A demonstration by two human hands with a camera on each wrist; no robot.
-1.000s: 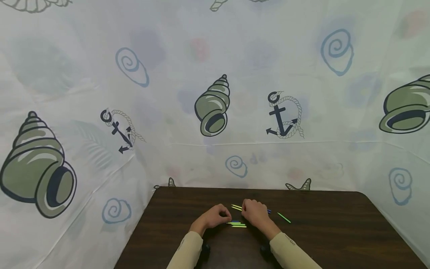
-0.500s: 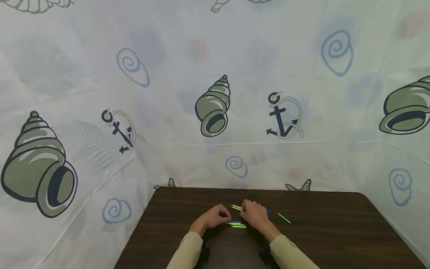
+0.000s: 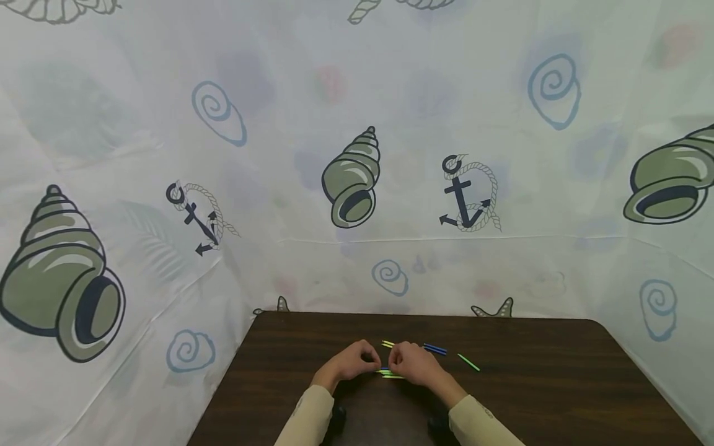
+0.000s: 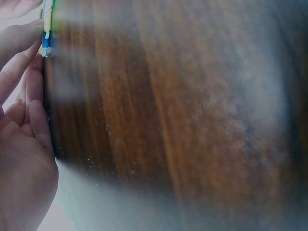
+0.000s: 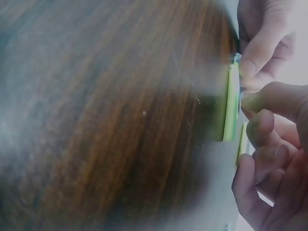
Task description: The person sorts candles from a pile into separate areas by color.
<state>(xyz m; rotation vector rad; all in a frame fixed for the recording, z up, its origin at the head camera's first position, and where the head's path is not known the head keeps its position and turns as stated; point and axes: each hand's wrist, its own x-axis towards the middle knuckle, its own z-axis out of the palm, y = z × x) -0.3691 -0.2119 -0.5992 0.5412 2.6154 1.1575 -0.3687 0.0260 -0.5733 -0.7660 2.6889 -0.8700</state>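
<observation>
Several thin coloured sticks lie in a small row on the table between my hands. My left hand [image 3: 350, 360] is at the row's left end, thumb and forefinger pinching the end of a blue stick [image 4: 46, 40]. From the right, my right hand [image 3: 415, 364] bends over the row, its thumb and forefinger together at the same blue stick's other end. A yellow-green stick [image 5: 231, 103] lies alongside the blue one, close to the fingertips. The right hand hides the right part of the row in the head view.
Behind the hands lie yellow sticks [image 3: 387, 343] and a pair of blue sticks [image 3: 435, 349]. A lone green stick [image 3: 468, 362] sits farther right on the dark wooden table [image 3: 558, 384]. A patterned curtain [image 3: 290, 186] hangs behind the table's back edge.
My right hand has moved left and nearer, from over the back sticks to the row by my left hand, uncovering more of the blue pair. The left hand stays nearly still.
</observation>
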